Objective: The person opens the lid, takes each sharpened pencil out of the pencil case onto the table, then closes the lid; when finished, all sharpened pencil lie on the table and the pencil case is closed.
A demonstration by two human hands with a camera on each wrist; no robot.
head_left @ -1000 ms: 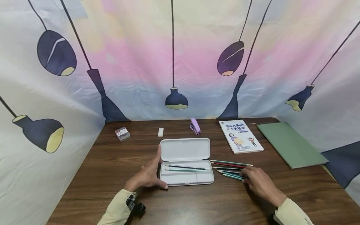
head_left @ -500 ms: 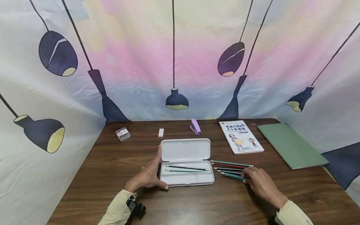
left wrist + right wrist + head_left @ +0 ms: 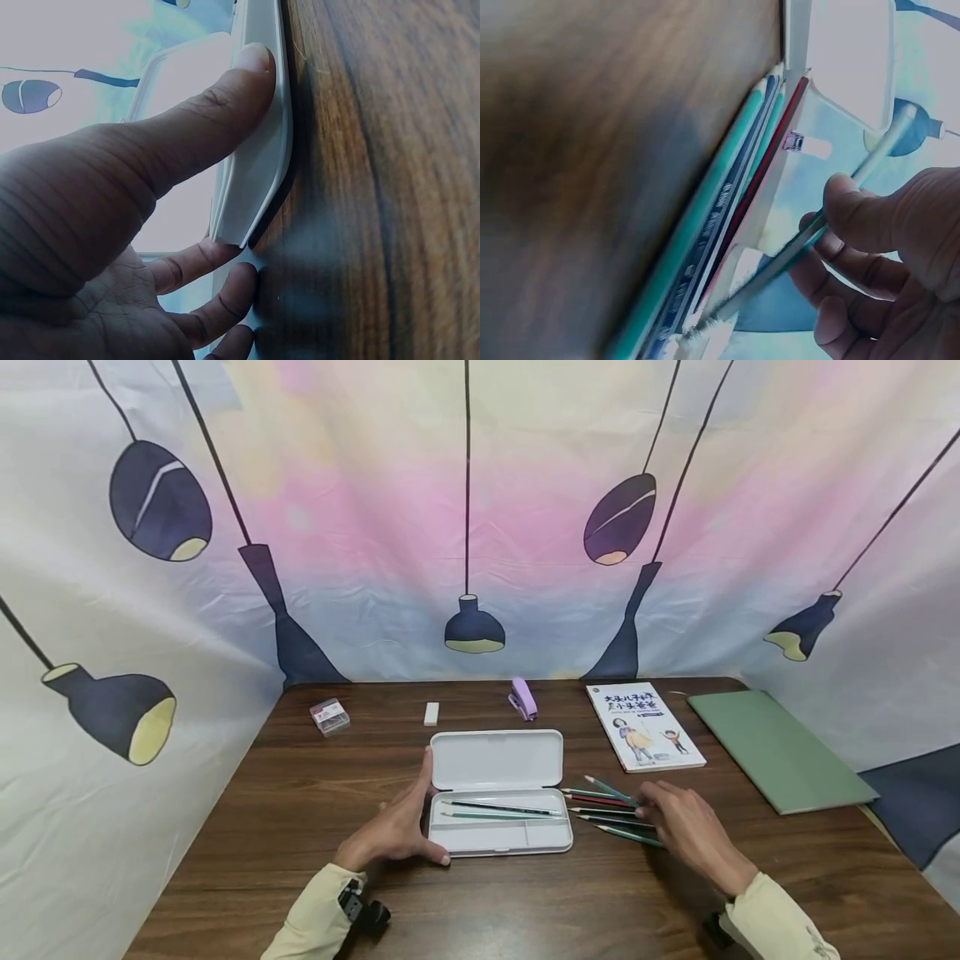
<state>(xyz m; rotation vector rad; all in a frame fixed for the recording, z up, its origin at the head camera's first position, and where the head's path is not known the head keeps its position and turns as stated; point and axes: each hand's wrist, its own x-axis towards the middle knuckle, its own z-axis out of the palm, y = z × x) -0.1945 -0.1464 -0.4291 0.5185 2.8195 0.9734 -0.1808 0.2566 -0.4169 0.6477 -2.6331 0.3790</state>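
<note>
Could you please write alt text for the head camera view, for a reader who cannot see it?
A person's right hand lifts a green pencil from a row of pencils on a wooden table, while the left hand steadies an open white pencil case holding two pencils. Behind lie a stapler, an eraser, a book and a green folder.

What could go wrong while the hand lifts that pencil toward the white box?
The right hand pinches one green pencil only near its end, so it might slip and drop. The other pencils lie loose on the table right under that hand, so a bump could roll them away. The pencil case is only steadied by the left hand at its side, so a hard poke might push it.
</note>
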